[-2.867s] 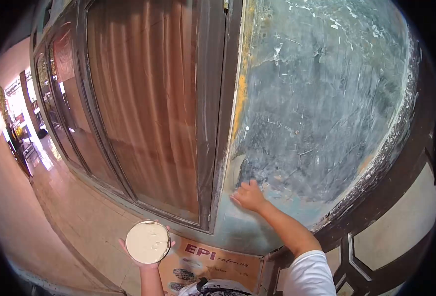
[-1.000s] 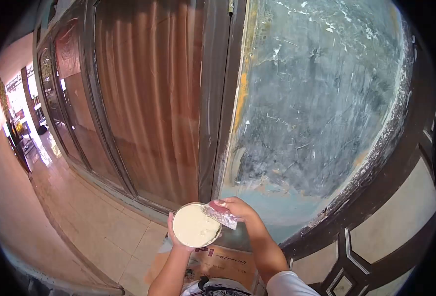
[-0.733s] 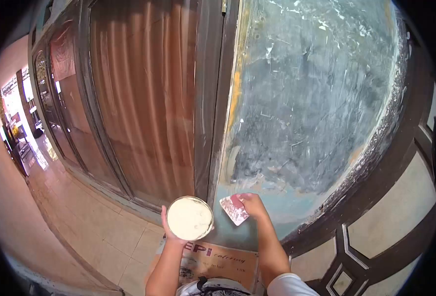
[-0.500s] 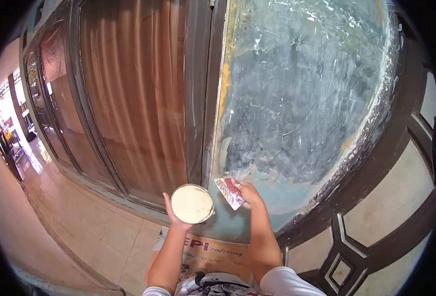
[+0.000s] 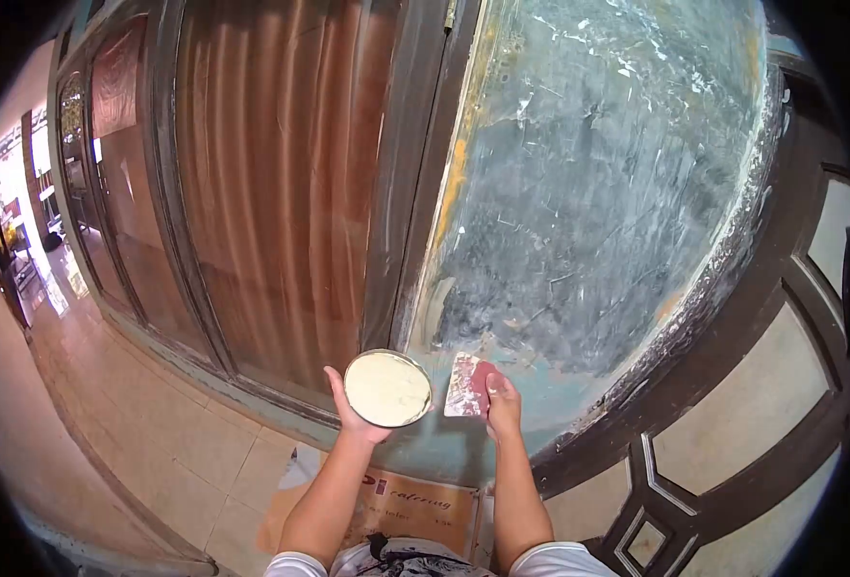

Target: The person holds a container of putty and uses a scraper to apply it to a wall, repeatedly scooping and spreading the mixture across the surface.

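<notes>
- The left hand [image 5: 358, 421] cups the bowl [image 5: 387, 424] from below: its thumb stands apart at the near-left side and fingertips show past the right rim; the rest of the fingers are hidden underneath.
- The bowl sits above the left palm, nearly level, its round mouth facing up; pale paste [image 5: 383, 387] fills it close to the rim.
- The right hand [image 5: 504, 404] pinches the scraper [image 5: 467, 387] between thumb and fingers, though how the farther fingers lie I cannot tell.
- The scraper's red grip end is at the right fingers; its blade, smeared with paste, points left from them, towards the bowl but apart from it.
- Beyond both hands' fingers rises the wall [image 5: 579, 212], grey and scuffed, with bluish paint low down.
- Ahead and to the left of the right fingers, a pale patch [image 5: 429, 313] runs along the wall's edge.
- Beyond the left fingers hangs a brown curtain [image 5: 281, 183] behind glass.
- Below the hands lies an orange banner [image 5: 425, 519].
- Well right of the right fingers is a panelled door [image 5: 689, 500].
</notes>
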The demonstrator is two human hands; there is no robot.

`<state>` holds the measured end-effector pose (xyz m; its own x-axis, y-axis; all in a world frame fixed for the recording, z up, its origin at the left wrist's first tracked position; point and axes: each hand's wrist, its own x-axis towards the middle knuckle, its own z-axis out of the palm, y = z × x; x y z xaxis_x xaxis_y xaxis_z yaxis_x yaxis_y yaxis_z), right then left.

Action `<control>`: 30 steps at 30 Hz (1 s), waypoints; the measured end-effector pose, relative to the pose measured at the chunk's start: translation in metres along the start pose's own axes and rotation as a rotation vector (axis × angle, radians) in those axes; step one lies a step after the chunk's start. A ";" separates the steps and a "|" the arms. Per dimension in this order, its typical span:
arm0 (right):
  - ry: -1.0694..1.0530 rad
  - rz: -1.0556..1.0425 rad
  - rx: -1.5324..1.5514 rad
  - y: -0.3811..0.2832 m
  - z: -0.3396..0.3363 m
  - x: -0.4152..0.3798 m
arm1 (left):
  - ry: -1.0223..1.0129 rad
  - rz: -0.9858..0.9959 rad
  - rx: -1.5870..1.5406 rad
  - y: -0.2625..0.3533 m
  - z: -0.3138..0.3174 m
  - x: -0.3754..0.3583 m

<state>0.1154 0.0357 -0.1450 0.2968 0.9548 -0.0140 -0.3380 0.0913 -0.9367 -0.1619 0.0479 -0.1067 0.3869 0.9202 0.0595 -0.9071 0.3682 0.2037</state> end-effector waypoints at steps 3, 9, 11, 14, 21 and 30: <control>0.101 -0.353 -0.100 -0.027 0.020 -0.012 | -0.148 -0.063 -0.016 -0.001 0.003 0.003; -0.007 -0.695 -0.646 -0.080 0.032 -0.049 | -0.183 -0.095 0.044 -0.004 0.014 -0.003; -0.104 -0.938 -0.823 -0.092 0.035 -0.063 | -0.173 -0.122 -0.021 -0.005 0.010 -0.002; -0.188 -1.036 -1.003 -0.099 0.030 -0.073 | -0.186 -0.124 -0.020 -0.002 0.010 -0.002; -0.376 -1.235 -1.225 -0.121 0.023 -0.078 | -0.180 -0.198 -0.010 0.000 0.018 -0.005; -0.473 -1.262 -1.264 -0.121 0.014 -0.082 | -0.137 -0.173 0.057 -0.014 0.023 0.000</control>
<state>0.1194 -0.0500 -0.0260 -0.5090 0.5065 0.6960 0.7143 0.6997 0.0133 -0.1454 0.0397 -0.0875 0.5581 0.8160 0.1506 -0.8161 0.5069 0.2775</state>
